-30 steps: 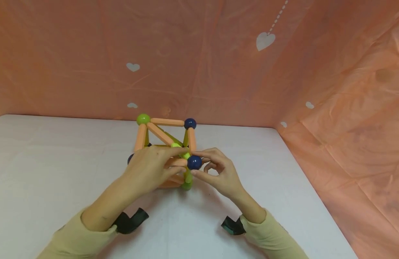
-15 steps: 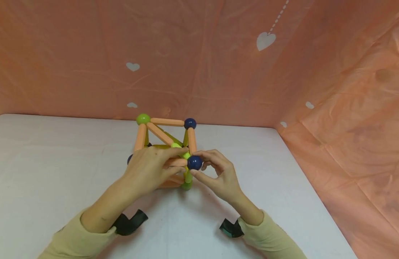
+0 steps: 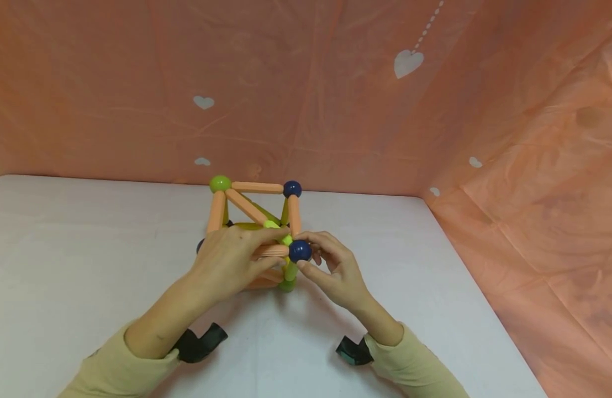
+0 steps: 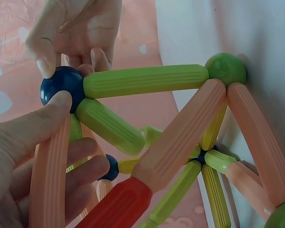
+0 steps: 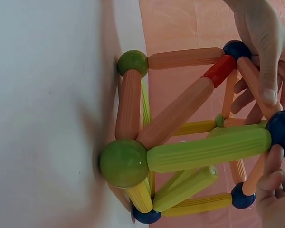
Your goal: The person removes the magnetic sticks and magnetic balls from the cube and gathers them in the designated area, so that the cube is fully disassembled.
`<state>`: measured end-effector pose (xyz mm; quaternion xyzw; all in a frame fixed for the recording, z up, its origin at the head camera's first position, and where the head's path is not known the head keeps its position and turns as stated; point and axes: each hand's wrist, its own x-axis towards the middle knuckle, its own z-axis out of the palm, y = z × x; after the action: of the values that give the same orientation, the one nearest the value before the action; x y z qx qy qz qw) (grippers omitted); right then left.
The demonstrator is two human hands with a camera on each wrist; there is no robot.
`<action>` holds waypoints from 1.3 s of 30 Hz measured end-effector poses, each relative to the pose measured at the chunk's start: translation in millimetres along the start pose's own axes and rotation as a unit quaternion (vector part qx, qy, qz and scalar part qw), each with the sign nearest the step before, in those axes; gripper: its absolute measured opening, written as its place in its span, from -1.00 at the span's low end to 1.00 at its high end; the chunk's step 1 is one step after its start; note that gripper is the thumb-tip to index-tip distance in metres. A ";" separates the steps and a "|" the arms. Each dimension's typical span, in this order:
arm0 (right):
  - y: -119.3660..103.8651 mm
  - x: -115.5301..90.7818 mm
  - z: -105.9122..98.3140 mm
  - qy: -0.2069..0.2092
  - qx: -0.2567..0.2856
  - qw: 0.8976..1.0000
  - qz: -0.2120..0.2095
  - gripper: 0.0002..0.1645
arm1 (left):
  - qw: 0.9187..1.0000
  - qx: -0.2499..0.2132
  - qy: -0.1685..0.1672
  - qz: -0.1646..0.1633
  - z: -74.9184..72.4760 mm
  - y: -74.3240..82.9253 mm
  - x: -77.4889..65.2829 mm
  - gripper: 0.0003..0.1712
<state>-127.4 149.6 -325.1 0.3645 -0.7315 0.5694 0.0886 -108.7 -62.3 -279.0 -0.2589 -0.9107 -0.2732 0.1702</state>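
Stick-and-ball frame (image 3: pixel 243 207): stood on the white table (image 3: pixel 87 237), slightly left of centre, toward the far edge.
Far-left green ball (image 3: pixel 220 184): joined to its orange sticks; no shift noted over the last second.
Left hand (image 3: pixel 223 260): near orange stick (image 3: pixel 273 251) held between thumb and fingers; in the left wrist view the near-right navy ball (image 3: pixel 300 251) is also touched by the thumb.
Near-right corner: moved very slightly right, navy ball and lower green ball (image 3: pixel 288 284) together; judged as steadying, no new joint made.
Lime stick (image 5: pixel 186 190): one bare end seen at the frame's right side; whether it is touched by another stick cannot be told.
Right hand (image 3: pixel 343 273): navy ball pinched, narrow grip; fingers slightly lowered since a second ago.
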 end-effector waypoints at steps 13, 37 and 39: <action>-0.7 2.3 -0.8 0.000 -0.010 1.000 0.009 -0.54 | 1.000 -0.002 0.010 0.005 1.8 2.1 1.1 -0.61; -2.7 0.8 2.4 0.014 -0.035 0.999 -0.008 -0.60 | 1.000 -0.004 0.002 0.010 2.7 5.3 1.4 -0.58; -3.3 0.8 2.3 0.015 -0.039 0.999 -0.007 -0.59 | 1.000 -0.006 0.001 0.006 2.7 5.5 1.3 -0.58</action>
<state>-125.2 146.9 -323.0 0.3575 -0.7490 0.5453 0.1178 -107.1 -56.2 -278.3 -0.2654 -0.9074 -0.2774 0.1711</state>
